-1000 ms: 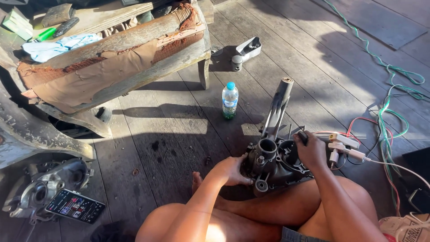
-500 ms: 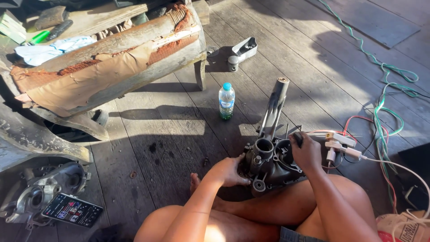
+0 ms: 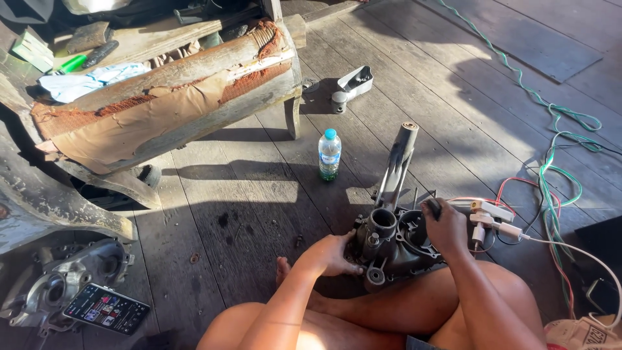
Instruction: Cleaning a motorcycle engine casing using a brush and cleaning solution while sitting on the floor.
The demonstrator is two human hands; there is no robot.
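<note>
Both arms bare from wrist up, no sleeves in view. Left hand (image 3: pixel 334 254) bare: no glove, ring or watch visible. Right hand (image 3: pixel 446 228) bare too, no glove, wrist clear of bands. Legs bare at thighs and knees; a bare foot (image 3: pixel 282 266) shows, no shoe or sock. A small patch of dark grey cloth, likely shorts (image 3: pixel 424 342), sits at the bottom edge. Strong sun on the forearms, lap partly in shadow. Torso and upper arms out of frame.
</note>
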